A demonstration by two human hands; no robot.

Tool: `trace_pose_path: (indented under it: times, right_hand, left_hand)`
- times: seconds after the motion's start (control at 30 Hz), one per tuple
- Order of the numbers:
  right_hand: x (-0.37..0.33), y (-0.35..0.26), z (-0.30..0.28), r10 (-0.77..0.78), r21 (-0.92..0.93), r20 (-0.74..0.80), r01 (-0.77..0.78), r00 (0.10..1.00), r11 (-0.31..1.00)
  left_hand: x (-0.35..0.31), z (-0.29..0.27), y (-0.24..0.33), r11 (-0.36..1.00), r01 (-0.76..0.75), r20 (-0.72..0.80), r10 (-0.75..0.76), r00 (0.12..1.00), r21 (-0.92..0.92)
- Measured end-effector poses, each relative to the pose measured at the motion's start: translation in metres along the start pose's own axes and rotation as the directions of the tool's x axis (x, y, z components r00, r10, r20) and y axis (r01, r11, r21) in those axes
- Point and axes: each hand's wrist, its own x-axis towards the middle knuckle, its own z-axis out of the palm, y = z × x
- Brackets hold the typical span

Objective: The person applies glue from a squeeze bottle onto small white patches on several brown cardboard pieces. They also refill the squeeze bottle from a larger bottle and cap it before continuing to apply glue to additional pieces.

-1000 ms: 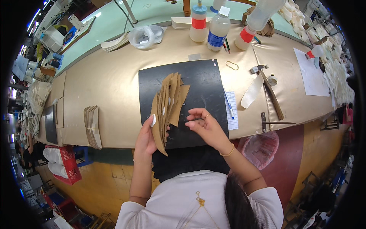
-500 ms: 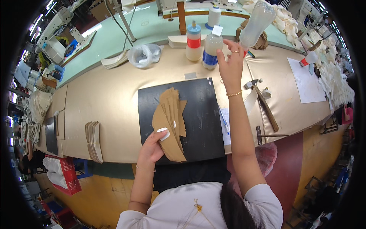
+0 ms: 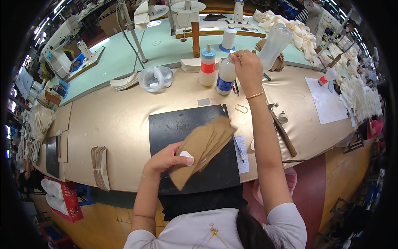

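My left hand (image 3: 166,158) grips a fanned stack of brown curved card pieces (image 3: 205,143), lifted and tilted over a black board (image 3: 168,124). Its thumb presses a small white rounded piece (image 3: 187,158) on the stack. At the top of a clear bottle with a blue label (image 3: 225,79), the fingers of my right hand (image 3: 248,68) are closed. A small white cap-like piece (image 3: 231,54) shows at those fingertips; the rest of it is hidden. Just left of that bottle stands another bottle with a red label and blue top (image 3: 207,66).
An upturned clear bottle (image 3: 275,45) is behind my right hand. A hammer (image 3: 284,133), a pen (image 3: 239,149) and a small white pot (image 3: 282,118) lie to the right. A plastic bag (image 3: 155,79) sits at the back, and a tied bundle of pieces (image 3: 99,168) at the left.
My right hand has come down and closed at the blue-labelled bottle's top, where the white piece stood. My left hand has raised the stack and turned it to the right.
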Motion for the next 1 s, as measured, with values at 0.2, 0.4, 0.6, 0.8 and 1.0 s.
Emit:
trace_pose_path:
  times: [0.2, 0.4, 0.6, 0.8, 1.0]
  right_hand:
    - [0.018, -0.002, 0.003, 0.197, -0.047, 0.07, -0.194, 0.978, 0.98]
    - [0.032, 0.0, 0.002, 0.337, 0.054, 0.062, -0.34, 0.94, 0.939]
    - [0.027, -0.002, -0.031, 0.422, 0.415, 0.082, -0.416, 0.903, 0.809]
    - [-0.111, 0.018, -0.051, 0.392, 0.15, 0.163, -0.415, 0.905, 0.897]
    - [-0.2, 0.018, -0.048, 0.346, 0.044, 0.397, -0.395, 0.85, 0.918]
  left_hand:
    - [0.001, -0.019, -0.028, 0.972, 0.142, -0.213, -0.101, 0.972, 0.188]
    - [-0.011, -0.01, -0.032, 0.827, 0.042, -0.337, 0.182, 0.924, 0.561]
    - [-0.021, 0.005, -0.031, 0.714, 0.094, -0.426, 0.301, 0.853, 0.693]
    - [-0.027, 0.01, -0.053, 0.67, 0.075, -0.499, 0.468, 0.729, 0.739]
    - [-0.035, 0.015, -0.058, 0.687, 0.078, -0.545, 0.497, 0.675, 0.723]
